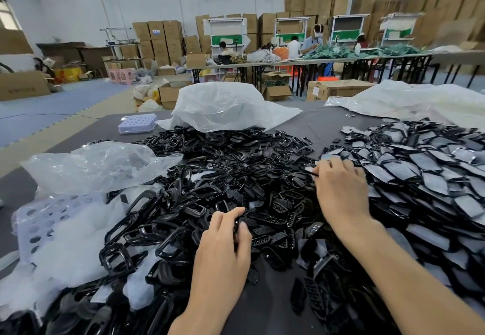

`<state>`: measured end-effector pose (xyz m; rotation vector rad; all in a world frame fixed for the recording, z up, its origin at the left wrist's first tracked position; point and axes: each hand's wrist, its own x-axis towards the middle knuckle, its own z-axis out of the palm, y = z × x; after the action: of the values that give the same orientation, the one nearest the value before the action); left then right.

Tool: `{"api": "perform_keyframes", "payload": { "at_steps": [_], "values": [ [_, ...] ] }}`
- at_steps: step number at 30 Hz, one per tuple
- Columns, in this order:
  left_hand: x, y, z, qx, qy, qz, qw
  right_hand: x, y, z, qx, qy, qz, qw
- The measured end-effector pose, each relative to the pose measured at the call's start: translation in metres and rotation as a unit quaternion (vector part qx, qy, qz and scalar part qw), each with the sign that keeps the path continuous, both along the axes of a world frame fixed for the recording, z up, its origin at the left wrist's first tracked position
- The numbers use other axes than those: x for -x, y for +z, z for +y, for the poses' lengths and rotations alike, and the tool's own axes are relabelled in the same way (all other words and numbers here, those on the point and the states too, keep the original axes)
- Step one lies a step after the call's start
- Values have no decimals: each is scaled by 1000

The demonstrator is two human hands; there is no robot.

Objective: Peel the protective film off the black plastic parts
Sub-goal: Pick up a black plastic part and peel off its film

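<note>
Both forearms entered from the bottom edge, cut off before the elbows. The left hand [223,245] lay nearest, its thumb and curled fingers clamped on a small black part [238,225], most of which they hid. Farther out, the right hand [341,190] reached to the seam between two heaps. Its fingers were bunched together, the tips pinching a pale-edged filmed piece [309,169] too small to make out clearly. The heap of bare black parts [249,166] filled the middle of the dark table [328,124]. The heap of film-covered parts [425,172] filled the right and ran out of frame. On the left a lilac perforated tray [39,219] showed dimly through cloudy plastic, with a crumpled clear bag [91,166] just beyond it. Farther back, a white bag [223,103] covered the far parts, beside a second lilac tray [137,123]. The distant cardboard boxes [157,35] and workers [313,41] were blurred.
</note>
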<state>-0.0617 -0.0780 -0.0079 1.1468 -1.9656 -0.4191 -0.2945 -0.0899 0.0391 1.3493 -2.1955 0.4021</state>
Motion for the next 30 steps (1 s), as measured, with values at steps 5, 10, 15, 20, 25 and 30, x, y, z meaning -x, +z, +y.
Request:
{"api": "perform_keyframes", "payload": {
  "at_steps": [5, 10, 15, 20, 25, 30],
  "values": [
    [1, 0, 0, -8, -1, -6, 1000, 37, 24, 7, -86, -96, 41, 991],
    [2, 2, 3, -17, -10, -1, 1000, 4, 23, 1, -51, 30, -27, 998],
    [0, 2, 3, -13, -8, 20, 1000, -63, 17, -36, -15, 204, -177, 963],
    [-1, 3, 1, -35, -1, 27, 999, -111, 18, -78, -183, 339, -182, 905],
    [-3, 2, -2, -69, 18, 52, 996, -128, 14, -97, -294, 377, -97, 873],
    [-2, 5, 0, -49, 6, 91, 995, -115, 16, -79, -246, 365, -97, 893]
  ]
}}
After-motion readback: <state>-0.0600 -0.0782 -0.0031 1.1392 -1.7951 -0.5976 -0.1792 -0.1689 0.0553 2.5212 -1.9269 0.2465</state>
